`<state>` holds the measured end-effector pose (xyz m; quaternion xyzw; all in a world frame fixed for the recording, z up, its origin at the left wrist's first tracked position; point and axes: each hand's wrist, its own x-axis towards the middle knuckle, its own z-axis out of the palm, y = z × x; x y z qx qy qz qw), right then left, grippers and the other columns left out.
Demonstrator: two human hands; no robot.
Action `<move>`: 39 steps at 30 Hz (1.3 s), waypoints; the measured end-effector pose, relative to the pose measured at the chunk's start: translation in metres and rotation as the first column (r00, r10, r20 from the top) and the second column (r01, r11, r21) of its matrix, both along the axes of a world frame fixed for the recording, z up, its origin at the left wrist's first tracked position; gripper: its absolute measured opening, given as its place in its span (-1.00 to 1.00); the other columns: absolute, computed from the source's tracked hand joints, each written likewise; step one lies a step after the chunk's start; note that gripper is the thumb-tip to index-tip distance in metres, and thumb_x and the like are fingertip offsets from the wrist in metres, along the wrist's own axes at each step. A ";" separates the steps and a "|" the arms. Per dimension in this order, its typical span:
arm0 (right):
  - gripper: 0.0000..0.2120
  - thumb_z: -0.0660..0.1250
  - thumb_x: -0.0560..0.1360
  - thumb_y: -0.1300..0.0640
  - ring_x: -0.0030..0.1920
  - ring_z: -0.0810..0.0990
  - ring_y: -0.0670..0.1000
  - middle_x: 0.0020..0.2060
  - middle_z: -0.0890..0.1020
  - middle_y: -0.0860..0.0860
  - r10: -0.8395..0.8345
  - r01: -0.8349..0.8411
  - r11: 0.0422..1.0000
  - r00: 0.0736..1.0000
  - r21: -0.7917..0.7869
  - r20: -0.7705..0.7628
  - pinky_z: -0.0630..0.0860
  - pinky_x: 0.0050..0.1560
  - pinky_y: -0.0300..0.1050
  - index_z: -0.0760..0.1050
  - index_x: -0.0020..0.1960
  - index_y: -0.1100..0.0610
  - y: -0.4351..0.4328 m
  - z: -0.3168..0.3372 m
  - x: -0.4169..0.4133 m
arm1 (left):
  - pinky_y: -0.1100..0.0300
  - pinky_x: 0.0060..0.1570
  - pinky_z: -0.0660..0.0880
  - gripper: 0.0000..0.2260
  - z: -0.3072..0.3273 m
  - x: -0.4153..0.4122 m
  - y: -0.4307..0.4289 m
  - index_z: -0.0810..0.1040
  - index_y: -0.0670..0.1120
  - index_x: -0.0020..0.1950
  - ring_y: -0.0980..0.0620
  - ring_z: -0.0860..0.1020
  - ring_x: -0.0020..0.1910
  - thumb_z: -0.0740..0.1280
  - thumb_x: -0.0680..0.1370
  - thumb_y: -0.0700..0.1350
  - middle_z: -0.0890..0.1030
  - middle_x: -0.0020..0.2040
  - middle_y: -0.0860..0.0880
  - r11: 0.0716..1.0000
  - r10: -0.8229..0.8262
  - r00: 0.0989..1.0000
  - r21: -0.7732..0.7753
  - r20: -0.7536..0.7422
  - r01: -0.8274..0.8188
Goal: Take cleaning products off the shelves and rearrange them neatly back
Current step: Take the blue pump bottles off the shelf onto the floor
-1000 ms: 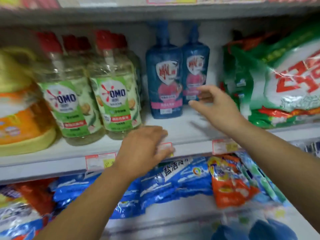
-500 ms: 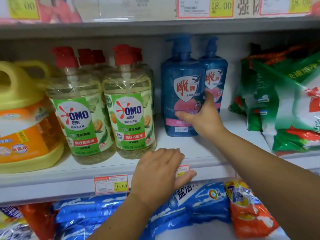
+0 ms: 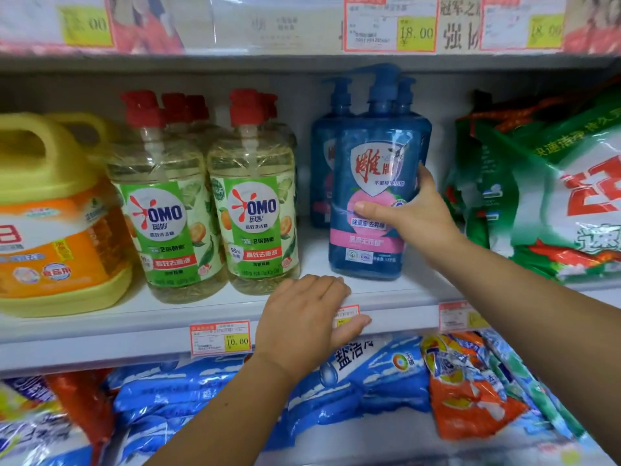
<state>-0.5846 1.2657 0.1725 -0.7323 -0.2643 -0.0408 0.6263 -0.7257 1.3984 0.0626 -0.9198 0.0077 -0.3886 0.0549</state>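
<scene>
Fingers (image 3: 425, 178) of right hand (image 3: 416, 218) curl round glossy blue plastic pump bottle (image 3: 366, 255).

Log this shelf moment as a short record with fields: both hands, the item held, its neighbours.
right hand: grips blue plastic pump bottle, thumb across its label
left hand: rests on white shelf edge, fingers straight
bottle: upright, near shelf front
behind it: two more blue pump bottles
left of it: clear red-capped OMO bottles
</scene>
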 end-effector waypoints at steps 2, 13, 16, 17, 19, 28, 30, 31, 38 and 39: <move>-0.22 0.69 0.18 0.00 -0.02 0.70 -0.08 0.07 0.68 -0.11 0.039 -0.038 0.999 0.998 0.028 -0.044 0.64 0.08 0.00 0.41 0.31 -0.07 -0.012 0.008 -0.008 | 0.11 -0.14 0.31 -0.59 0.001 -0.001 -0.001 0.58 0.06 0.00 0.04 0.56 -0.12 0.19 0.53 0.35 0.62 -0.11 0.14 1.000 0.013 0.999 -0.026 -0.031 -0.013; -0.70 0.55 0.36 0.12 -0.30 0.71 -0.09 -0.19 0.74 -0.08 0.263 -0.241 0.963 0.939 0.121 -0.220 0.54 -0.43 -0.26 0.59 0.07 -0.01 -0.074 0.010 -0.102 | 0.40 0.16 0.39 -0.49 0.016 -0.088 -0.052 0.54 0.03 0.13 0.20 0.50 0.21 0.36 0.33 0.33 0.57 0.16 0.13 0.505 -0.221 0.968 -0.835 0.117 0.216; -0.63 0.55 0.25 0.04 -0.23 0.72 -0.05 -0.16 0.74 -0.07 0.347 -0.312 0.936 0.897 0.163 -0.273 0.60 -0.31 -0.15 0.59 0.03 -0.04 -0.078 -0.019 -0.131 | 0.03 0.15 0.58 -0.24 0.013 -0.104 -0.065 0.33 0.08 0.43 0.01 0.58 0.24 0.50 0.26 0.10 0.56 0.30 0.02 -0.178 -0.460 0.863 -0.974 0.210 0.142; -0.59 0.57 0.20 0.02 -0.21 0.72 -0.04 -0.14 0.74 -0.06 0.357 -0.323 0.933 0.887 0.159 -0.294 0.60 -0.27 -0.14 0.60 0.03 -0.05 -0.079 -0.031 -0.138 | -0.07 0.14 0.59 -0.25 0.010 -0.109 -0.065 0.34 0.06 0.43 -0.07 0.59 0.24 0.52 0.27 0.01 0.58 0.30 -0.04 -0.302 -0.509 0.828 -0.949 0.236 0.085; -0.53 0.61 0.21 0.02 -0.08 0.72 0.02 -0.05 0.74 -0.04 0.384 -0.367 0.923 0.852 0.117 -0.356 0.60 -0.11 -0.04 0.60 0.09 -0.07 -0.080 -0.052 -0.146 | -0.03 0.05 0.61 -0.33 0.004 -0.122 -0.066 0.45 -0.01 0.36 -0.11 0.63 0.17 0.53 0.26 -0.08 0.64 0.22 -0.09 -0.329 -0.541 0.813 -0.944 0.216 0.031; -0.15 0.62 0.15 -0.18 0.06 0.69 0.06 0.18 0.63 -0.05 0.285 -0.240 0.959 0.834 0.154 -0.473 0.66 -0.16 0.24 0.33 0.34 -0.11 -0.090 -0.060 -0.144 | 0.21 0.02 0.54 -0.29 -0.030 -0.151 -0.084 0.36 0.30 0.27 0.22 0.52 0.13 0.59 0.25 -0.09 0.49 0.13 0.24 0.470 -0.224 0.974 -0.878 -0.020 0.089; -0.30 0.60 0.26 -0.08 0.02 0.70 0.01 0.14 0.64 -0.05 0.244 -0.169 0.965 0.865 0.202 -0.438 0.65 -0.27 0.08 0.38 0.31 -0.07 -0.088 -0.064 -0.144 | 0.24 0.10 0.51 -0.20 -0.033 -0.150 -0.084 0.29 0.34 0.31 0.28 0.45 0.20 0.61 0.18 0.04 0.39 0.19 0.31 0.522 -0.221 0.971 -0.852 -0.087 0.042; -0.33 0.62 0.28 -0.02 0.00 0.71 -0.01 0.11 0.65 -0.07 0.246 -0.163 0.960 0.883 0.229 -0.400 0.63 -0.29 0.01 0.40 0.30 -0.07 -0.090 -0.064 -0.143 | 0.34 0.11 0.48 -0.15 -0.032 -0.148 -0.082 0.26 0.35 0.33 0.34 0.41 0.22 0.62 0.16 0.10 0.33 0.20 0.36 0.515 -0.242 0.965 -0.857 -0.105 0.036; -0.06 0.68 0.12 -0.02 0.14 0.66 0.14 0.22 0.63 0.07 0.434 -0.340 0.891 0.833 0.302 -0.343 0.59 0.02 0.19 0.38 0.43 -0.01 -0.105 -0.067 -0.132 | 0.28 0.21 0.48 -0.07 -0.023 -0.138 -0.064 0.18 0.32 0.45 0.30 0.52 0.23 0.64 0.27 -0.08 0.48 0.32 0.28 0.035 -0.610 0.788 -0.996 -0.086 -0.082; -0.01 0.69 0.10 -0.04 0.18 0.64 0.17 0.27 0.60 0.09 0.464 -0.362 0.876 0.813 0.318 -0.353 0.58 0.07 0.24 0.36 0.45 0.01 -0.107 -0.069 -0.131 | 0.17 0.26 0.49 -0.04 -0.024 -0.136 -0.062 0.16 0.29 0.49 0.20 0.56 0.24 0.62 0.24 -0.08 0.52 0.29 0.25 -0.064 -0.633 0.772 -0.990 -0.055 -0.122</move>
